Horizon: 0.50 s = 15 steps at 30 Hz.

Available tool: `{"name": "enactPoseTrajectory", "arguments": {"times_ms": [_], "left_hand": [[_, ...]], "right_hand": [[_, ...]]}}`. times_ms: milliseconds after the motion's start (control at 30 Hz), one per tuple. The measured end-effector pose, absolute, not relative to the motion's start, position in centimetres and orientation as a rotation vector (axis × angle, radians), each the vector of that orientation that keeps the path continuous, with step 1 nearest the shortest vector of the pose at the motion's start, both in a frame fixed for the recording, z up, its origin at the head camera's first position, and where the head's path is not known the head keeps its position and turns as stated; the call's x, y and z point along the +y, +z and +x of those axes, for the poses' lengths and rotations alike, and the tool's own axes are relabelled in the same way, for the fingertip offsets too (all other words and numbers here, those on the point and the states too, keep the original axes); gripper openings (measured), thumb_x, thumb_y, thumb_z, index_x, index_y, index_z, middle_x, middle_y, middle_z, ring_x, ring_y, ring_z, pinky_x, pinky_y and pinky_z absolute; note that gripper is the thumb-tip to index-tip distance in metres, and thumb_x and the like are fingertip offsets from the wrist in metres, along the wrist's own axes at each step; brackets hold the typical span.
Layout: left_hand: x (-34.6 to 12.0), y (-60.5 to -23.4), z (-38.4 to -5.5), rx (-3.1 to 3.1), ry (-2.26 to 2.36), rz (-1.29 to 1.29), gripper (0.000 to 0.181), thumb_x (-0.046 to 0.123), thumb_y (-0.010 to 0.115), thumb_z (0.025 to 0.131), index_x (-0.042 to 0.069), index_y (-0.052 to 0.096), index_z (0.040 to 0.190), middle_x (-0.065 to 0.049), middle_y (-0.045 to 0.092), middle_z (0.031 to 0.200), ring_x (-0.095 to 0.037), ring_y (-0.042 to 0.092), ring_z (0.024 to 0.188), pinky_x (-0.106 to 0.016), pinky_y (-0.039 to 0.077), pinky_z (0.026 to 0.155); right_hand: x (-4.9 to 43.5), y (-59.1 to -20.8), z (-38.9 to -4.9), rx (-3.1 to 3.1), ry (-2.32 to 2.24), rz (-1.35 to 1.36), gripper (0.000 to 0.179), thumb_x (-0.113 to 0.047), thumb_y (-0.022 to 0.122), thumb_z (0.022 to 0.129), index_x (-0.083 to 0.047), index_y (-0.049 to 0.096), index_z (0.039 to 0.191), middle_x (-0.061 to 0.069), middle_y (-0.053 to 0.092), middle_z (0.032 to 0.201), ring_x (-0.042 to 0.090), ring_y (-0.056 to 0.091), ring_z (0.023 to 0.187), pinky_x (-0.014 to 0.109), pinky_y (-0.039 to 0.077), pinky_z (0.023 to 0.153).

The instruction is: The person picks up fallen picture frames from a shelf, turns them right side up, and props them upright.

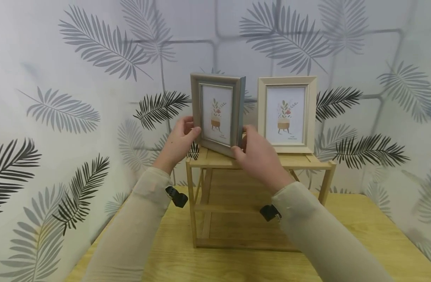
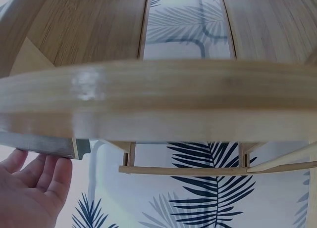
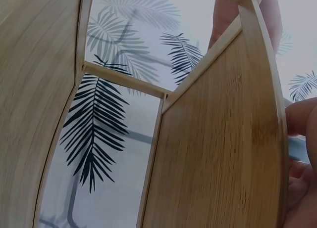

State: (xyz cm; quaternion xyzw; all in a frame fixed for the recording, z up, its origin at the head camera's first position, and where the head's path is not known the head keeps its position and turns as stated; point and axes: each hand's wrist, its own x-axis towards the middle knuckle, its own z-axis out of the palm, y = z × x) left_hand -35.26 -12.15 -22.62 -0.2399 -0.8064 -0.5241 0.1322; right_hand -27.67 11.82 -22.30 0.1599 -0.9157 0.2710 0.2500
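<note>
A grey-brown picture frame (image 1: 196, 105) with a potted-plant print stands on the left part of a wooden rack's top shelf (image 1: 215, 159), turned at an angle. My left hand (image 1: 178, 141) holds its lower left side, thumb in front and fingers behind. At the lower right corner, my right hand (image 1: 261, 158) grips it with the thumb on the front edge. In the left wrist view, the fingers (image 2: 58, 181) touch the frame's grey side (image 2: 44, 145). The right wrist view shows only part of the right hand (image 3: 303, 188), beyond the rack's wooden board (image 3: 213, 139).
Beside it on the same shelf stands a cream picture frame (image 1: 286, 149) with a similar print. The rack has lower shelves (image 1: 233, 209) and rests on a yellow wood-grain table (image 1: 187, 266). Behind is a wall (image 1: 229, 51) covered in leaf patterns.
</note>
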Motion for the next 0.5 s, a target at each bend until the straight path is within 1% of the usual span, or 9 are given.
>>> {"name": "enactPoseTrajectory", "arguments": {"times_ms": [67,133,333,500], "left_hand": [[-12.12,-22.59,-35.3,-2.34,-1.514,-0.689,0.059,0.038,0.05,0.107,0.014,0.029,0.155,-0.011,0.045,0.148,-0.025,0.045,0.136,-0.049,0.037,0.111],[-12.1,-22.6,-35.24,-2.339,-1.503,-0.68,0.054,0.033,0.05,0.108,0.013,0.031,0.153,-0.011,0.049,0.144,-0.025,0.049,0.131,-0.049,0.04,0.108],[-12.17,-22.65,-34.95,-2.335,-1.43,-0.635,0.043,0.027,0.049,0.108,0.012,0.037,0.147,-0.011,0.052,0.137,-0.025,0.054,0.123,-0.049,0.045,0.102],[-12.15,-22.47,-34.51,-2.338,-1.346,-0.615,0.035,0.024,0.05,0.108,0.012,0.043,0.139,-0.01,0.056,0.131,-0.026,0.058,0.116,-0.048,0.048,0.096]], "right_hand": [[11.94,-22.35,-27.65,-2.475,0.753,0.425,0.06,-0.026,0.067,0.098,-0.002,0.038,0.145,0.005,0.064,0.098,0.021,0.06,0.071,0.036,0.051,0.06],[12.03,-22.37,-27.61,-2.46,0.757,0.415,0.063,-0.026,0.069,0.097,-0.003,0.037,0.146,0.005,0.065,0.097,0.021,0.06,0.069,0.036,0.051,0.059],[12.27,-22.37,-27.4,-2.426,0.781,0.383,0.06,-0.02,0.071,0.095,-0.004,0.039,0.143,0.007,0.065,0.101,0.022,0.06,0.068,0.035,0.051,0.058],[12.63,-22.16,-27.35,-2.407,0.785,0.36,0.057,-0.017,0.072,0.094,-0.003,0.043,0.141,0.01,0.059,0.109,0.024,0.061,0.082,0.036,0.054,0.066]]}}
